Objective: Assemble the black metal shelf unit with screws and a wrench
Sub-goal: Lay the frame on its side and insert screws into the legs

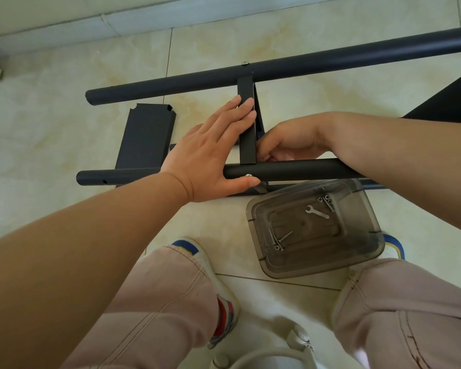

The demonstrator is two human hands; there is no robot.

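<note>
- The shelf unit lies partly assembled on the tiled floor (64,145): a far tube (277,69) and a near tube (290,170) run roughly parallel, joined by a flat black crosspiece (246,123) set between them.
- A screw head (248,176) shows on the near tube, just below the crosspiece joint; another screw (245,63) shows on top of the far tube above the same crosspiece.
- The left hand (210,158) lies flat, its fingers straight and pressed together against the left face of the crosspiece; its thumb rests along the near tube, its tip beside the screw head.
- The right hand (290,141) reaches in behind the crosspiece from the right with curled fingers; what they hold is hidden.
- A loose black shelf panel (144,137) lies on the floor to the left, between the two tubes.
- A clear grey plastic box (367,251) sits on the floor just in front of the near tube. It contains a small wrench (317,212) and several loose screws (277,239).
</note>
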